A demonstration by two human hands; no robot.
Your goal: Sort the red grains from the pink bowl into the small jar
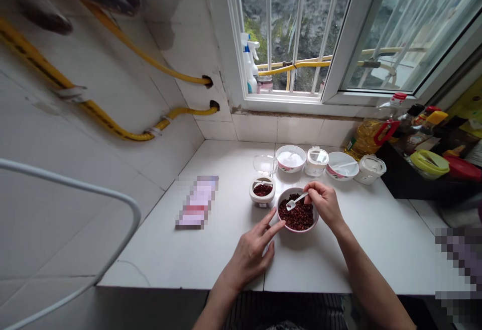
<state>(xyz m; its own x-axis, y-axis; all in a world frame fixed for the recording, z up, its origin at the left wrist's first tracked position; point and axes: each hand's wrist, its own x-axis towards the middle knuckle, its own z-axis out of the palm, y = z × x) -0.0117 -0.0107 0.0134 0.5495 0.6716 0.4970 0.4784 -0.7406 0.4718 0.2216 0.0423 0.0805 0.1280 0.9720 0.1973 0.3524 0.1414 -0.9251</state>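
Observation:
My right hand (324, 204) pinches the handle of a small white spoon (299, 199). The spoon's scoop is over a bowl (279, 218) filled with dark red dried grains that look like Sichuan peppercorns (300, 219). With fingers spread, my left hand (257, 247) rests its fingertips against the bowl's left rim. Just behind that hand stands a small white seasoning jar (262, 199), its clear lid (265, 164) flipped up. Similar dark red grains (262, 190) lie inside the jar.
Behind the bowl stand a bowl of white powder (291, 158), two more seasoning jars (317, 161) (371, 169) and another bowl (342, 166). An oil bottle (367, 134) and other bottles are at the back right. A blurred flat packet (197, 202) lies left.

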